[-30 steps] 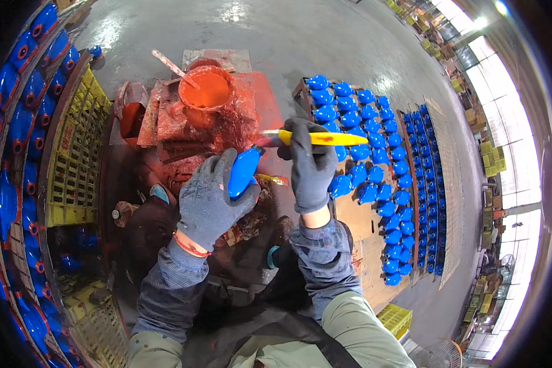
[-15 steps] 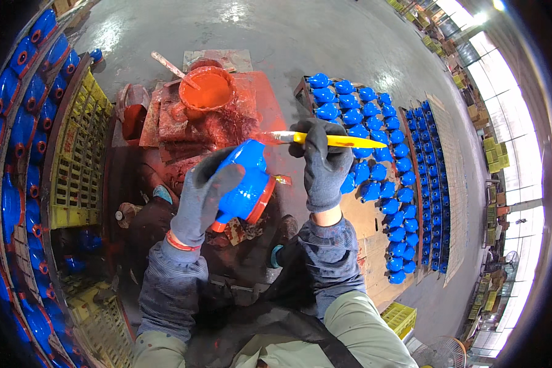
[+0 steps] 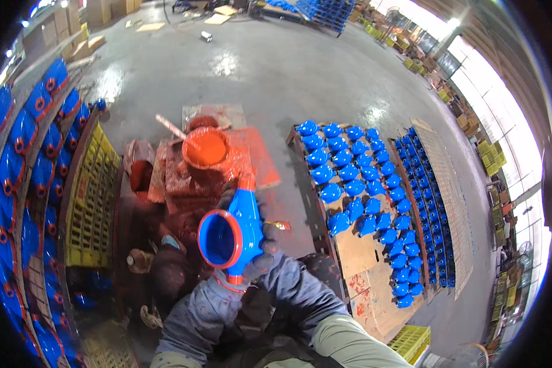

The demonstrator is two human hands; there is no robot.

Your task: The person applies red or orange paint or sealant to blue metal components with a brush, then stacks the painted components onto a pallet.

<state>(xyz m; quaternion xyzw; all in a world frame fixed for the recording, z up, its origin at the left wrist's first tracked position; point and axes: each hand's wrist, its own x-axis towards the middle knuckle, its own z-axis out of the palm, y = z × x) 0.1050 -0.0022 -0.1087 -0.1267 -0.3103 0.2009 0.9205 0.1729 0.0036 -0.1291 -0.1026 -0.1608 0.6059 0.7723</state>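
Observation:
A blue metal casting, shaped like a water meter body [image 3: 251,224], is between my two gloved hands. It has a wide, red-rimmed round opening turned up toward me and a red pipe end at top and bottom. My left hand [image 3: 226,197] grips it from behind on the left, largely hidden by it, with dark fingers showing beside the upper part. My right hand [image 3: 265,253] is closed around its lower right side. The yellow-handled brush is not visible. Just beyond the casting, a tub of red paint [image 3: 205,148] holds a stick [image 3: 170,127].
A paint-smeared red work surface [image 3: 260,159] lies ahead. To the right, rows of blue castings [image 3: 365,165] stand on a cardboard-covered pallet [image 3: 356,245]. Stacked racks of castings [image 3: 23,132] and a yellow crate [image 3: 92,196] are on the left.
The brush has left my right hand, which now holds the casting. The casting has turned, its wide opening now facing up toward me. My view has tilted up, showing more floor.

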